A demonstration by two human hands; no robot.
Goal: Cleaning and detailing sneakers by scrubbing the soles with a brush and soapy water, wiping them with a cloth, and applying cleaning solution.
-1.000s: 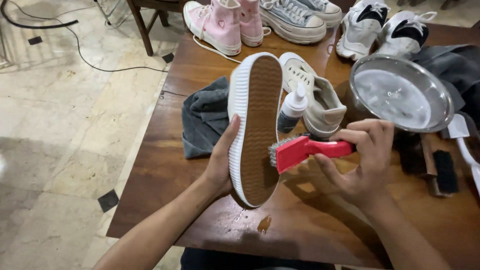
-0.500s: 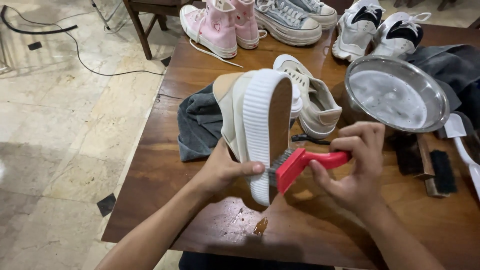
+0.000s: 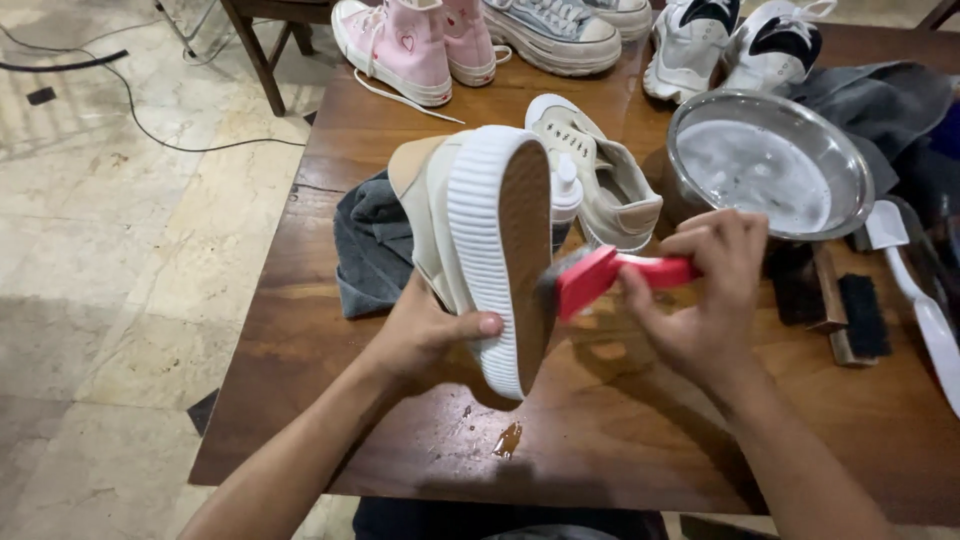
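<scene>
Left hand point(image 3: 425, 335): clasped round the heel end of a cream sneaker point(image 3: 485, 250), sole turned up and tilted, thumb pressed on the white ribbed sidewall.
Right hand point(image 3: 710, 290): closed on the handle of a red brush point(image 3: 600, 278), bristles against the tan sole's edge.
Sneaker's place: held above the table point(image 3: 640, 440), near its front edge, beside a grey cloth point(image 3: 370, 250).
Nearby: matching sneaker point(image 3: 600, 180), small bottle point(image 3: 565, 195), steel bowl of soapy water point(image 3: 770, 165) toward the back right.
Risk: possibly a slip from the one-handed clasp under brush pressure; splatter onto the wood, already spotted by a small puddle point(image 3: 508, 438); an elbow knocking the bowl.
</scene>
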